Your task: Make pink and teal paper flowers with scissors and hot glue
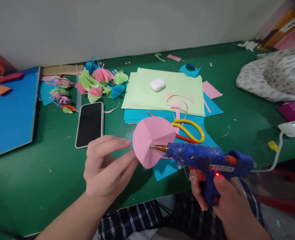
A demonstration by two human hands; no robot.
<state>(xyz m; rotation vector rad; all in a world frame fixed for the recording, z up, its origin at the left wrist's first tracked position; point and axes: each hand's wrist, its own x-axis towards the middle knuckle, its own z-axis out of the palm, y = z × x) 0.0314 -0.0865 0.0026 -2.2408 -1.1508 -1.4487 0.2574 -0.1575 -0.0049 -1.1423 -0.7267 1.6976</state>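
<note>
My left hand [107, 165] pinches the lower left edge of a pink paper circle [151, 138] with fold creases, held above the green table [49, 173]. My right hand [227, 200] grips the handle of a blue hot glue gun [205, 159]. Its brass nozzle touches the circle near the middle. A red light glows on the gun's body, and its white cord runs off to the right.
Yellow-handled scissors [190, 130] lie on blue paper sheets behind the circle. A black phone [89, 124], a white earbud case [158, 84] on light green paper, folded paper flowers [99, 83], a blue board [9, 110] at left and patterned cloth [275, 78] at right surround the spot.
</note>
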